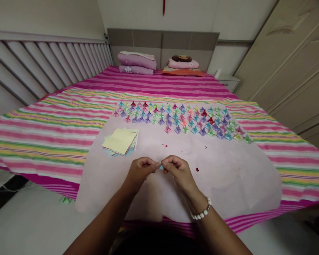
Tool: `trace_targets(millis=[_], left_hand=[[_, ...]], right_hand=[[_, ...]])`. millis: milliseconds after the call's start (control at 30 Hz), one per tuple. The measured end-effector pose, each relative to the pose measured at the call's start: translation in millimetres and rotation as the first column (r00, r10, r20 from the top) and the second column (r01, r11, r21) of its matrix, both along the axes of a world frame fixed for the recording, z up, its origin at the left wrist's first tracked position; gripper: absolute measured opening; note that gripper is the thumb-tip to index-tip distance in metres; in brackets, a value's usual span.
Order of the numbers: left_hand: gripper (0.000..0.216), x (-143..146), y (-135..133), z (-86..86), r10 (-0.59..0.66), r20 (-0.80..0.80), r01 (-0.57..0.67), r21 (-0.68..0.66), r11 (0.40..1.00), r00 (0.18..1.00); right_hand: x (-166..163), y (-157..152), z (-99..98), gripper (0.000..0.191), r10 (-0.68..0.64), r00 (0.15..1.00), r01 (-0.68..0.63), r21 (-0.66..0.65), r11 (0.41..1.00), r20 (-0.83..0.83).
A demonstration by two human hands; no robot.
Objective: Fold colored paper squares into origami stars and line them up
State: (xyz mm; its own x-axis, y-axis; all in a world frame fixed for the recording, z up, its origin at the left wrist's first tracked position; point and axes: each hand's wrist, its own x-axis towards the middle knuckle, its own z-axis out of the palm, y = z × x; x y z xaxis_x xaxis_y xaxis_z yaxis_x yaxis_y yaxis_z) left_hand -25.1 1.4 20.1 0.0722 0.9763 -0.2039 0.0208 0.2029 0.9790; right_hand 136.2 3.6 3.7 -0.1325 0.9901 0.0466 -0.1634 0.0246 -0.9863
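With narrowed fingers, our left hand [140, 170] and right hand [179, 170] pinch the small blue paper [161, 166] above the pale mat [234, 180]; pulling too hard could tear it, we judge.

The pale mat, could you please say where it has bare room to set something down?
The pale mat has most room right of the red scrap; a smaller patch lies between the paper stack and left forearm. Rows of folded papers crowd its far side.
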Motion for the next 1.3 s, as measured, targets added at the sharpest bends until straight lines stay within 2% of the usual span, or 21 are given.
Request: trace_targets(millis=[167, 233, 367, 467, 567, 633, 833, 1033, 1133, 1200, 1233, 1300], left_hand=[[0.028, -4.3, 1.3, -6.3, -0.056, -0.001, 0.056, -0.001, 0.998, 0.998], [0.029, -2.2, 1.9, -9.9, -0.028, 0.024, 0.029, -0.023, 0.999, 0.999], [0.033, 4.4, 3.9, -13.6, 0.031, 0.055, -0.026, -0.095, 0.995, 0.998], [0.033, 7.0, 4.8, -12.6, 0.048, 0.021, -0.046, -0.085, 0.995, 0.999], [0.031, 8.1, 6.5, -12.4, 0.067, -0.026, -0.068, -0.037, 0.997, 0.997], [0.032, 8.8, 9.2, -14.1, 0.076, -0.004, -0.076, -0.039, 0.996, 0.997], [0.035, 10.0, 20.1, -20.3, 0.054, 0.08, -0.035, -0.218, 0.975, 0.995], [0.038, 14.8, 24.6, -18.9, 0.046, 0.128, -0.024, -0.169, 0.985, 0.991], [0.035, 16.0, 28.3, -22.5, 0.047, 0.041, -0.045, -0.061, 0.997, 0.998], [0.027, 14.8, 31.6, -26.8, 0.091, -0.065, -0.082, 0.132, 0.988, 0.994], [0.021, 13.8, 33.4, -29.0, 0.109, -0.119, -0.076, 0.257, 0.964, 0.987], [0.01, 11.7, 37.5, -33.3, 0.11, -0.215, 0.006, 0.477, 0.879, 0.97]], right_hand=[[2.6, 0.8, 2.1, 0.027, 0.033, 0.997, -0.034, 0.004, 0.999, 0.074], [0.4, 1.0, 1.0, 0.028, 0.015, 0.999, -0.015, -0.018, 1.0, 0.035], [-5.7, 1.7, -4.1, 0.028, -0.04, 0.993, 0.024, -0.146, 0.989, -0.108], [-6.1, 3.2, -7.5, 0.025, -0.068, 0.99, 0.043, -0.203, 0.978, -0.122], [-3.9, 5.9, -10.0, 0.026, -0.059, 0.992, 0.033, -0.217, 0.976, -0.113], [-2.5, 8.4, -11.6, 0.026, -0.069, 0.991, 0.042, -0.215, 0.976, -0.117], [2.1, 17.1, -14.7, 0.019, -0.04, 0.99, 0.011, -0.205, 0.979, -0.138], [5.7, 25.8, -15.0, 0.02, -0.023, 0.964, -0.047, -0.254, 0.966, -0.266], [7.1, 31.5, -17.1, 0.02, -0.074, 0.946, -0.032, -0.317, 0.948, -0.316], [8.9, 35.8, -19.6, 0.021, -0.126, 0.935, 0.001, -0.353, 0.936, -0.331], [9.9, 37.9, -21.0, 0.021, -0.15, 0.931, 0.019, -0.366, 0.93, -0.333], [11.8, 42.2, -23.7, 0.022, -0.182, 0.926, 0.045, -0.382, 0.923, -0.33]])
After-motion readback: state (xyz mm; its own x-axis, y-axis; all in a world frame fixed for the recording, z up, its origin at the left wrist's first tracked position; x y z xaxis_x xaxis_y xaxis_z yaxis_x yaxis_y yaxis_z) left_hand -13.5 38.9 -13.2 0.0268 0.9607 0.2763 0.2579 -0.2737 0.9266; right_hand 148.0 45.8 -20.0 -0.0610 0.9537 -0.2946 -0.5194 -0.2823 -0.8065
